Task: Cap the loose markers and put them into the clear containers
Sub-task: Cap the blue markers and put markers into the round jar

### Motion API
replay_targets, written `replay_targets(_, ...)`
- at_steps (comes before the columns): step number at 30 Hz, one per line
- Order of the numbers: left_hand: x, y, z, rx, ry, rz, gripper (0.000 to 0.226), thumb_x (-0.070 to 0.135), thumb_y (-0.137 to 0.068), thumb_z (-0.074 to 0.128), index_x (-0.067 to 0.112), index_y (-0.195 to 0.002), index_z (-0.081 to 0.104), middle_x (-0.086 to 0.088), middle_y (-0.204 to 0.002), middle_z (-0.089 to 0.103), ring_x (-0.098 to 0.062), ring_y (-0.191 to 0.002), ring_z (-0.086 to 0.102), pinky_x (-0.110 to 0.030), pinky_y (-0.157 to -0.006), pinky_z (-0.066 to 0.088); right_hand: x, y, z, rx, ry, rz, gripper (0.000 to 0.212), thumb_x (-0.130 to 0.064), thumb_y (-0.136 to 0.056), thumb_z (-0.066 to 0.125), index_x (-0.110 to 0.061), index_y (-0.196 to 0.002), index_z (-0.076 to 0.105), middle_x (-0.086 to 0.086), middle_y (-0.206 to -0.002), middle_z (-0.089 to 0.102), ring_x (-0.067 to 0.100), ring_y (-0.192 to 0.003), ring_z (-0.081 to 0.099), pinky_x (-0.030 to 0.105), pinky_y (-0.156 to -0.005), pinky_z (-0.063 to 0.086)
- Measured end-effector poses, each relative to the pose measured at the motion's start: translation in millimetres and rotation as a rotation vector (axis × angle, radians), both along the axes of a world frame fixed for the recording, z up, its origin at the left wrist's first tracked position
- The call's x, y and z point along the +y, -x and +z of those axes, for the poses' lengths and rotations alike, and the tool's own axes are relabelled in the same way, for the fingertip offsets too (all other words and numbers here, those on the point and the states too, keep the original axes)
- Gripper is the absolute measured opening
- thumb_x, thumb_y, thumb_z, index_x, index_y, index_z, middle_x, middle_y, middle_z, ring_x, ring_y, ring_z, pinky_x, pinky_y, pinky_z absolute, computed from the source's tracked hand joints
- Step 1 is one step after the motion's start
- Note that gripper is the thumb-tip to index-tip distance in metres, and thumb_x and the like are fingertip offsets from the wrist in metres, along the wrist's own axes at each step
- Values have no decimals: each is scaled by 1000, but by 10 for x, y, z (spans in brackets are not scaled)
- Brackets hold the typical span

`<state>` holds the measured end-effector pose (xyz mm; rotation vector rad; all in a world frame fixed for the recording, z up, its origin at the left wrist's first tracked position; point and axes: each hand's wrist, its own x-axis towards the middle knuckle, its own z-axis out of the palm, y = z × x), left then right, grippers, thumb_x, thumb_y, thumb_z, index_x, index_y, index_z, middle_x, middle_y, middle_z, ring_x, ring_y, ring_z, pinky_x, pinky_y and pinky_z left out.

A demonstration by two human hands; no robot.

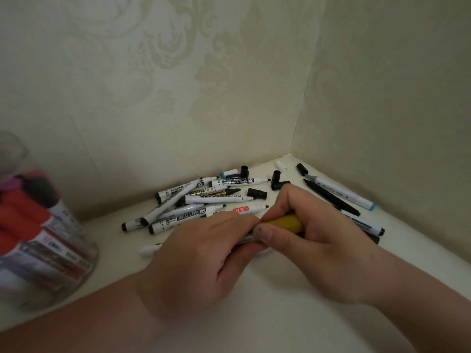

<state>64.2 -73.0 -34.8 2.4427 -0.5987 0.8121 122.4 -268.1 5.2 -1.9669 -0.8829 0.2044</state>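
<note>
My left hand (201, 253) grips the barrel of a marker, mostly hidden under its fingers. My right hand (313, 235) grips a yellow cap (283, 222) whose left end meets the left hand's fingertips. Behind the hands lies a pile of loose white markers (204, 200) with black tips, several uncapped. Loose black caps (257, 193) and a white cap (281, 165) lie near the corner. A clear container (51, 250) at the left edge holds several red-capped and dark-capped markers.
The white surface (267, 301) ends against papered walls (178, 98) that meet in a corner behind the pile. More markers, one with a blue end (341, 193), lie along the right wall. A white marker end (149, 249) pokes out left of my left hand.
</note>
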Motion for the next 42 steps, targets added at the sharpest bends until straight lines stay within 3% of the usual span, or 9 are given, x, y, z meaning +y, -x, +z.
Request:
replay_targets(4,-45,97,65,-1,-14,42,25,31,-102,51,16,-111,69,9,-92,67,-8,-82,61,-24,-69,49,64,36,76,60,-21,-40,16,-29,-92,68,-26,-82,56,-13,-54,49,3,-46,39,16,-46,33)
replay_targets(10,134,416,466,28,34,127,14,33,-102,55,24,-109,64,14,-94,64,-5,-84,59,-24,-70,46,420,276,194,278,-484,-25,25,-35,-79,82,-24,-89,61,4,-59,55,18,-46,45,30,-46,37)
replay_targets(13,365,763,613,-68,90,173,19,21,-100,62,19,-118,66,10,-104,68,-6,-95,65,-19,-80,48,756,528,300,98,-647,47,40,-22,-75,80,-24,-106,56,6,-75,67,24,-64,66,37,-59,57)
replay_targets(18,605,1220,742,-153,303,246,31,16,-100,58,12,-131,61,21,-98,62,1,-88,63,-13,-78,46,1336,806,615,-246,-612,156,38,-15,-87,74,-25,-119,56,-2,-87,66,22,-82,68,32,-66,56)
replay_targets(21,828,1457,838,-236,397,321,33,23,-100,61,18,-132,60,13,-105,68,-7,-97,69,-24,-79,56,1582,880,862,-227,-637,193,36,-7,-90,73,-21,-119,58,1,-85,68,19,-79,68,31,-63,55)
replay_targets(24,1177,1657,1047,-407,502,505,19,26,-98,64,22,-117,63,14,-92,67,4,-83,66,-8,-68,49,1758,850,1083,-265,-671,93,35,-11,-91,73,-29,-116,58,-2,-84,73,16,-79,70,35,-67,56)
replay_targets(28,1719,1440,1359,19,614,815,76,63,-79,70,26,-139,43,14,-113,60,-2,-100,60,-21,-85,49,1971,727,1254,-348,-624,-63,34,-21,-91,73,-35,-116,55,-5,-86,73,8,-78,69,40,-75,60)
replay_targets(32,1791,1034,1435,270,515,654,109,76,-63,77,36,-149,24,5,-137,53,-15,-116,59,-37,-98,51,2209,624,1187,-408,-438,-84,36,-23,-89,74,-41,-113,54,-11,-88,67,4,-86,68,40,-70,62)
replay_targets(42,1782,927,1302,80,474,434,45,40,-91,70,43,-132,52,8,-97,69,-10,-88,69,-39,-87,58,2401,521,1043,-329,-483,24,29,-16,-92,69,-36,-111,61,-5,-81,68,16,-73,69,43,-68,61)
